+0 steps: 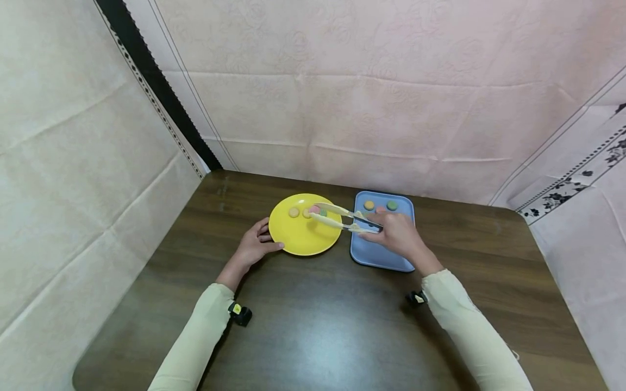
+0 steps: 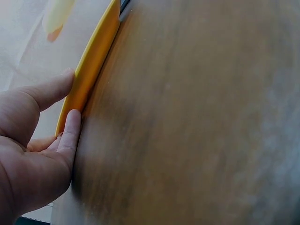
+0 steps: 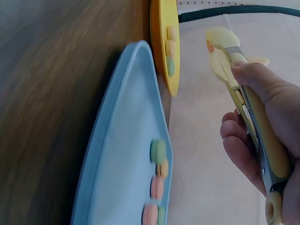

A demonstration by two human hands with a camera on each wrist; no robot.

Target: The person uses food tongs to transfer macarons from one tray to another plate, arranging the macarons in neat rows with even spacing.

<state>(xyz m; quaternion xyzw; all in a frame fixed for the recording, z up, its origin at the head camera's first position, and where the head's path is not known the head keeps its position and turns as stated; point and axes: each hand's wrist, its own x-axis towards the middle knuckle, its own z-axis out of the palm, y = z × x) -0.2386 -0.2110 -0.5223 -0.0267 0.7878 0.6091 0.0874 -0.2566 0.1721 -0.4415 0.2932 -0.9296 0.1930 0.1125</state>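
My right hand (image 1: pixel 398 232) grips a pair of pale yellow tongs (image 3: pixel 255 117) by the handles. The tong tips reach left over the yellow plate (image 1: pixel 303 241), with a pink macaron (image 1: pixel 314 209) between them. Two yellowish macarons (image 1: pixel 293 212) and a green macaron (image 1: pixel 323 213) lie on the plate. At the plate's left rim, my left hand (image 1: pixel 253 244) holds the edge, thumb at the near side and fingers further back along it. Below my right hand sits a blue tray (image 1: pixel 376 255) with several macarons (image 3: pixel 158 151) in a cluster, partly hidden by the hand in the head view.
Plate and tray stand side by side near the far edge of a dark wooden table (image 1: pixel 313 326). Patterned pale cloth (image 1: pixel 371 108) hangs behind the table and on both sides. Each wrist wears a small black camera (image 1: pixel 240 314).
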